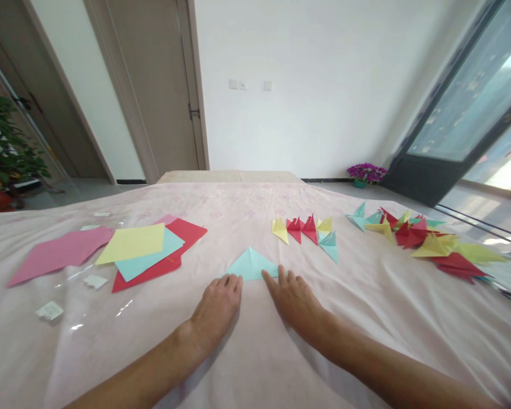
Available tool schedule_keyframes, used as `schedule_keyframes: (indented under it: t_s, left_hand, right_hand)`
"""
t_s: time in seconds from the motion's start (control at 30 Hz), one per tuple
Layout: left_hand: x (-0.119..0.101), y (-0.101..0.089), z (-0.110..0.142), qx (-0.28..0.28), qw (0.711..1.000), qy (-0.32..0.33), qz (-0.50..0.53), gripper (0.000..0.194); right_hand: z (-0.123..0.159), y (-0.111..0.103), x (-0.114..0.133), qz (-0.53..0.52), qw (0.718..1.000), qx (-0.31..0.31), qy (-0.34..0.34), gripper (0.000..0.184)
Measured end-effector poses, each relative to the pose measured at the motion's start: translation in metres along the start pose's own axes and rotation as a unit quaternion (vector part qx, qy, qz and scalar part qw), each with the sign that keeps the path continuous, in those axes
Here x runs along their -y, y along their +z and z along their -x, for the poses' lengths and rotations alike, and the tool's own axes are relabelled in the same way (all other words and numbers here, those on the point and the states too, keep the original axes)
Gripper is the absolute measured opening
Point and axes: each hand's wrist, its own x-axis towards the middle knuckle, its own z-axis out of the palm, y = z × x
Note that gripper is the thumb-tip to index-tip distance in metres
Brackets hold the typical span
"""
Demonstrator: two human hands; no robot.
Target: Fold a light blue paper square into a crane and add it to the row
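Note:
A light-blue sheet of origami paper (250, 266), folded into a triangle with its point away from me, lies on the cloth before me. My left hand (222, 295) is at its left corner, fingers pressed together and bent over the edge; the thumb is hidden. My right hand (293, 295) rests on the right corner with the fingers apart and the index finger stretched along the lower edge. Just beyond, to the right, several small folded paper cranes stand in a row, among them a red crane (310, 228) and a light-blue crane (329, 245).
On the left lie loose paper sheets: pink (63, 254), yellow (132, 243) and red (189, 232), near clear plastic wrappers with a white label (50, 311). A heap of folded cranes (434, 245) covers the right side. The pink tablecloth (247, 352) is wrinkled.

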Motion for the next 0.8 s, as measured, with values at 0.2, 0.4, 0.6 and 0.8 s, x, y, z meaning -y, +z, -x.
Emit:
schedule_keyframes:
  t_s: [0.2,0.4,0.6,0.8]
  left_hand:
    - [0.014,0.002,0.013,-0.012,1.0,-0.013,0.002,0.045]
    - [0.024,0.009,0.023,-0.021,0.999,-0.039,0.019,0.048]
    - [0.031,0.011,0.03,-0.021,0.998,-0.048,0.018,0.045]
    - [0.041,0.01,0.038,-0.021,0.999,-0.039,0.015,0.05]
  right_hand:
    - [0.013,0.012,-0.03,0.003,0.998,0.032,0.057,0.053]
    - [0.014,0.012,-0.033,-0.023,0.994,0.058,0.093,0.055]
    - [0.014,0.015,-0.034,-0.073,0.99,0.061,0.107,0.054]
    - [0.024,0.023,-0.044,-0.114,0.985,0.049,0.122,0.059]
